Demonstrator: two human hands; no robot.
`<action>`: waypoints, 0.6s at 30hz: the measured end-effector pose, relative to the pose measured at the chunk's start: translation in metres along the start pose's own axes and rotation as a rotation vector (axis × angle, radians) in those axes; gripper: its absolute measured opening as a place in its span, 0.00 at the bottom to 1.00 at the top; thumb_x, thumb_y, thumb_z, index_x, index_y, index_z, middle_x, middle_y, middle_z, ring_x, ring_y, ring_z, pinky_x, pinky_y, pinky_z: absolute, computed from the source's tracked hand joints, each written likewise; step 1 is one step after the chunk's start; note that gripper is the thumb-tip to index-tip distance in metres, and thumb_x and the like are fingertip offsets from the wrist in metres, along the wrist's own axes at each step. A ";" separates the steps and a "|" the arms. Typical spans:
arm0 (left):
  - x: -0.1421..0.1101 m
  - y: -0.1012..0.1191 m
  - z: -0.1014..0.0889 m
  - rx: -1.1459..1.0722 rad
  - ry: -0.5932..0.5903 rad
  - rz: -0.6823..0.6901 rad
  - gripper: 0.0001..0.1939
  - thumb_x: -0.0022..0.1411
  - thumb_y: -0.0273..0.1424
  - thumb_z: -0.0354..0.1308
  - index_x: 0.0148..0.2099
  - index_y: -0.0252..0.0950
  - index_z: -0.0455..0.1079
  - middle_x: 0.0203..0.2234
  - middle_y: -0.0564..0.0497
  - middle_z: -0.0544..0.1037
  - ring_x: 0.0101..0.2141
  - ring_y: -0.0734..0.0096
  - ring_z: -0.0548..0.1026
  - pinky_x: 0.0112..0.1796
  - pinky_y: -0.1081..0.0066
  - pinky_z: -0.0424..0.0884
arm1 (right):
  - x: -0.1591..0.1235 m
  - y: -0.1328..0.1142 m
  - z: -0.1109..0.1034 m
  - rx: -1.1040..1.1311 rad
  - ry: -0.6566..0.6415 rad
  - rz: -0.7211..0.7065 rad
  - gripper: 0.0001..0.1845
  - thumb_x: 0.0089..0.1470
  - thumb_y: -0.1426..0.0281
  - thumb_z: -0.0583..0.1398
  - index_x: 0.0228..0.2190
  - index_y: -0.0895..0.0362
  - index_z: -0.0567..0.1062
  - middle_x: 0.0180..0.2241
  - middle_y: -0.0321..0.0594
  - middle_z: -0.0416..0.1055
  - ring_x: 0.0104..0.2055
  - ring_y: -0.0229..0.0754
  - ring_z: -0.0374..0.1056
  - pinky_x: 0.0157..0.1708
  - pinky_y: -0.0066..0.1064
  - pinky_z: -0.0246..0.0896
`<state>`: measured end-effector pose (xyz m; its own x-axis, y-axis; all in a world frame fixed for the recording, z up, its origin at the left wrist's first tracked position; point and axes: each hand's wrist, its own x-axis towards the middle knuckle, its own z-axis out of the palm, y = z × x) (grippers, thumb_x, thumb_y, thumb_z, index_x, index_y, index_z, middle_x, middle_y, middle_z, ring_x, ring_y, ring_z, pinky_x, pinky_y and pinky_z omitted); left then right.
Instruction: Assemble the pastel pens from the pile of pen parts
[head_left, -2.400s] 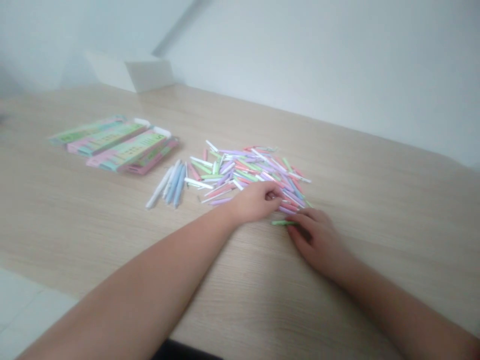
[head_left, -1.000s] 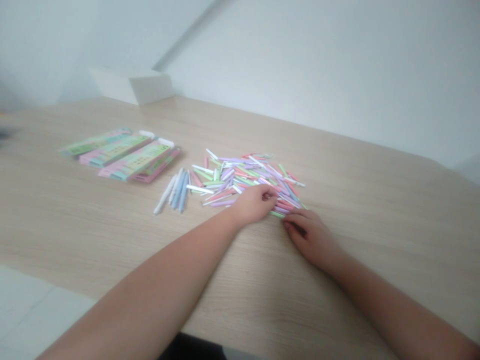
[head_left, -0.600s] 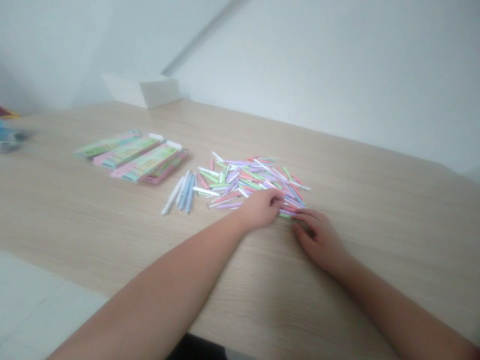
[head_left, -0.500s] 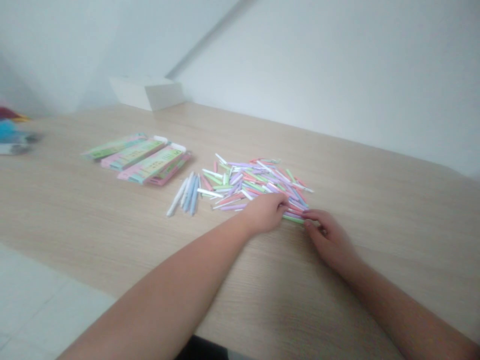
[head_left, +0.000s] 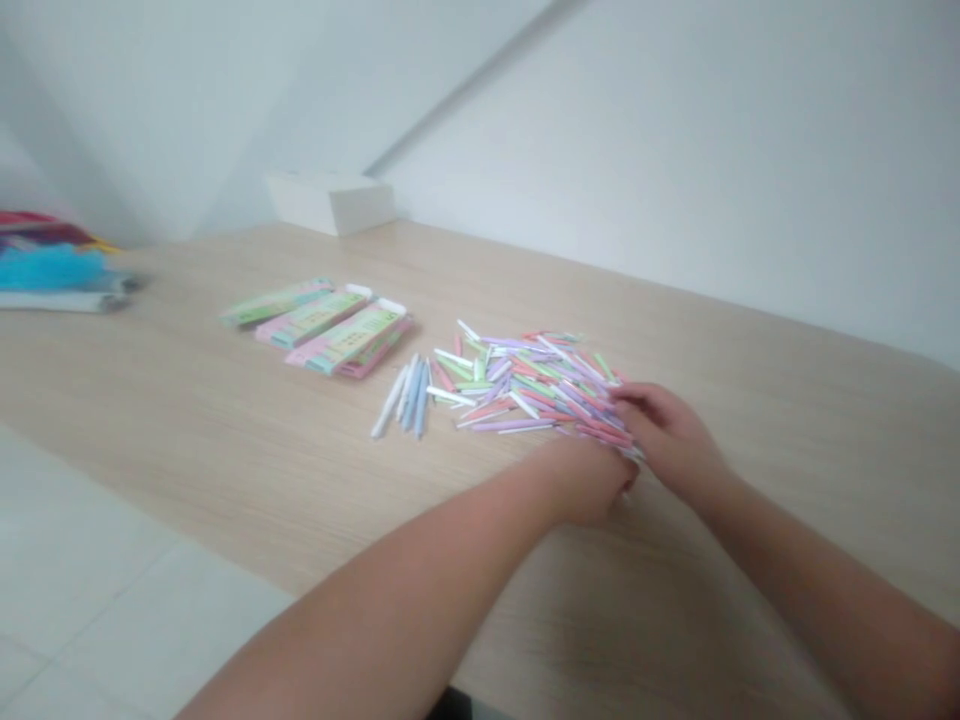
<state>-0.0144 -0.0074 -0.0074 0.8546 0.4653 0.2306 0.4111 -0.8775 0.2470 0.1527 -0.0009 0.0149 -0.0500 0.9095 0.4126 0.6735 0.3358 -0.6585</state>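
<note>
A loose pile of slim pens (head_left: 517,385) in purple, green, coral and white lies on the wooden table (head_left: 360,510). My left hand (head_left: 592,482) is curled closed at the pile's near right edge; its fingertips are mostly hidden, and a small white bit shows by them. Just above it, my right hand (head_left: 671,430) reaches in from the right, thumb and forefinger drawn together at the pens' right ends. What either hand grips is too blurred to make out. Left of the pile, several white and blue pens (head_left: 409,395) lie side by side.
Flat pastel boxes (head_left: 349,335) lie overlapping, left of the pens. A white box (head_left: 330,205) stands against the wall at the back. At the far left are a blue bundle (head_left: 52,268) and red items. The table's edge drops to a tiled floor (head_left: 112,580) at lower left.
My left hand has moved right and nearer me, off the pile's front. My right hand has left the green pen and shifted up to the pile's right end. The view has swung left.
</note>
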 end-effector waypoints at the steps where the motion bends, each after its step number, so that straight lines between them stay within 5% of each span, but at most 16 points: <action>1: 0.000 0.000 0.000 0.018 -0.002 0.016 0.12 0.63 0.27 0.56 0.46 0.34 0.78 0.47 0.41 0.82 0.47 0.51 0.79 0.49 0.56 0.74 | 0.009 -0.004 0.008 -0.053 -0.072 -0.051 0.13 0.61 0.61 0.61 0.43 0.51 0.80 0.44 0.41 0.80 0.45 0.47 0.75 0.49 0.41 0.70; 8: -0.003 0.004 -0.010 0.053 -0.122 -0.017 0.14 0.65 0.25 0.53 0.48 0.33 0.78 0.44 0.39 0.82 0.45 0.50 0.80 0.44 0.57 0.75 | 0.065 -0.024 0.052 -0.349 -0.364 -0.215 0.14 0.62 0.65 0.59 0.45 0.54 0.82 0.47 0.44 0.80 0.49 0.49 0.74 0.51 0.39 0.67; 13: -0.001 0.004 -0.010 0.121 -0.111 -0.013 0.17 0.67 0.25 0.51 0.52 0.29 0.78 0.54 0.37 0.79 0.53 0.51 0.77 0.58 0.56 0.69 | 0.073 -0.028 0.063 -0.416 -0.528 -0.498 0.16 0.63 0.63 0.60 0.48 0.55 0.81 0.51 0.46 0.79 0.54 0.51 0.71 0.58 0.42 0.61; 18: 0.002 0.001 -0.005 0.028 -0.113 -0.036 0.21 0.65 0.25 0.54 0.58 0.27 0.75 0.61 0.37 0.73 0.56 0.49 0.75 0.61 0.57 0.67 | 0.071 -0.022 0.065 -0.537 -0.540 -0.457 0.13 0.64 0.69 0.58 0.45 0.56 0.82 0.47 0.46 0.79 0.52 0.48 0.72 0.55 0.39 0.62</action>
<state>-0.0136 -0.0071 -0.0022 0.8687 0.4820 0.1137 0.4498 -0.8640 0.2263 0.0865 0.0727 0.0175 -0.6488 0.7514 0.1202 0.7505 0.6580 -0.0620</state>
